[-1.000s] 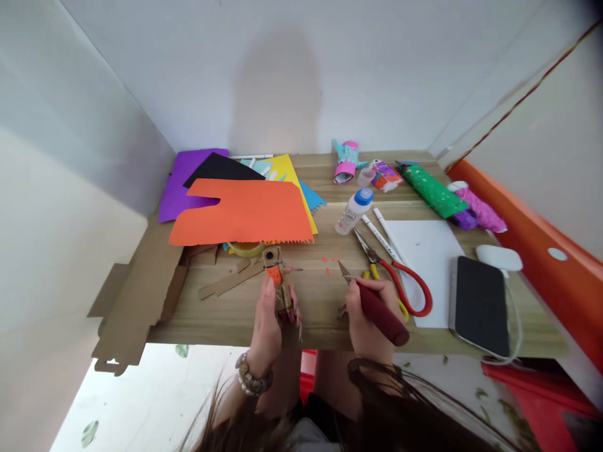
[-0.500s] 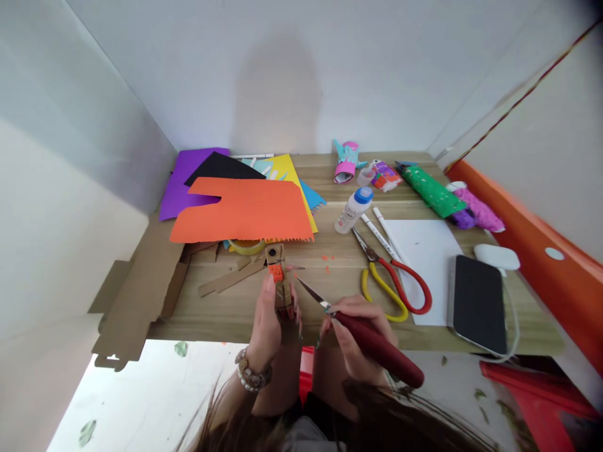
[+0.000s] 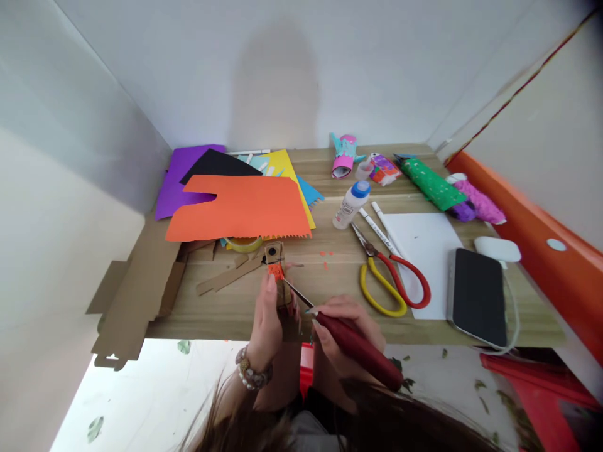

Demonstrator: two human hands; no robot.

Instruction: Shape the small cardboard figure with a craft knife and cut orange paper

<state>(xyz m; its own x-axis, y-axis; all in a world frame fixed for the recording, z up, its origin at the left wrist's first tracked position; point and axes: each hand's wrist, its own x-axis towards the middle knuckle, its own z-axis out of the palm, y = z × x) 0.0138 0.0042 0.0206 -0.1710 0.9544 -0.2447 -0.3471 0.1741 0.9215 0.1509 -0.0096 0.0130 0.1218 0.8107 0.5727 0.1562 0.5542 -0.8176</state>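
My left hand [image 3: 267, 317] is closed around a small brown cardboard figure [image 3: 283, 292], upright at the table's front edge. It has a dark round spot near its top and a patch of orange paper [image 3: 276, 270] below that. In my right hand [image 3: 351, 326] is a knife [image 3: 355, 348] with a thick dark red handle and a thin pointed blade. The blade's tip meets the figure beside the orange patch; whether it cuts in I cannot tell. My left fingers partly hide the figure's lower part.
An orange sheet [image 3: 245, 207] covers other coloured papers behind my left hand. Cardboard pieces [image 3: 136, 282] lie at left. Scissors [image 3: 377, 257], a glue bottle [image 3: 351, 206], white paper [image 3: 424, 242] and a phone [image 3: 478, 298] are to the right. Small paper crafts [image 3: 431, 182] stand farther back.
My right hand has moved left, bringing the knife's tip from beside the cardboard figure onto it, near the orange patch. My left hand keeps its hold almost unmoved.
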